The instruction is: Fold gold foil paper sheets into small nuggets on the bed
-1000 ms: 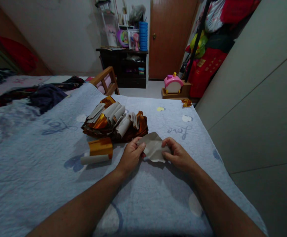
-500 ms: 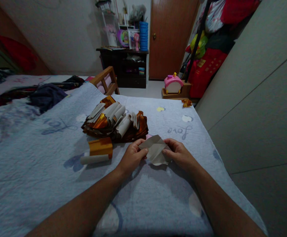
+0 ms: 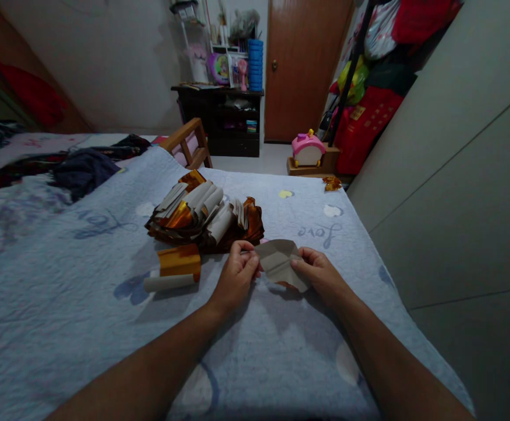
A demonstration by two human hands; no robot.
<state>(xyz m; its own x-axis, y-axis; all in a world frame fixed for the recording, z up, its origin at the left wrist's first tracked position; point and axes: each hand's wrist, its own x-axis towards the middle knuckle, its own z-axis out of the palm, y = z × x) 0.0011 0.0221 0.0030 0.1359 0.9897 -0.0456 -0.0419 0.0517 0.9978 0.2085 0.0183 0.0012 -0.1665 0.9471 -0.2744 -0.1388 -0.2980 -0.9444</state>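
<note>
Both hands hold one grey sheet of paper (image 3: 280, 263) just above the light blue bedspread (image 3: 83, 304). My left hand (image 3: 236, 276) pinches its left edge with closed fingers. My right hand (image 3: 320, 275) grips its right side, thumb on top. A glint of orange foil shows under the sheet's lower edge. Just beyond the hands lies a heap of folded gold-and-grey papers (image 3: 204, 216). To the left of my left hand sits a gold foil piece (image 3: 179, 261) with a grey paper roll (image 3: 169, 283) in front of it.
Dark clothes (image 3: 83, 166) lie on the bed at the far left. A wooden chair (image 3: 188, 143) stands past the bed. A small gold scrap (image 3: 332, 183) lies at the far right corner. Grey wardrobe doors (image 3: 456, 175) close off the right side. A pink toy (image 3: 308, 147) sits on the floor.
The sheet has been turned and refolded between the hands. My left hand has moved up a little along its left edge; the right hand has shifted slightly right and lower.
</note>
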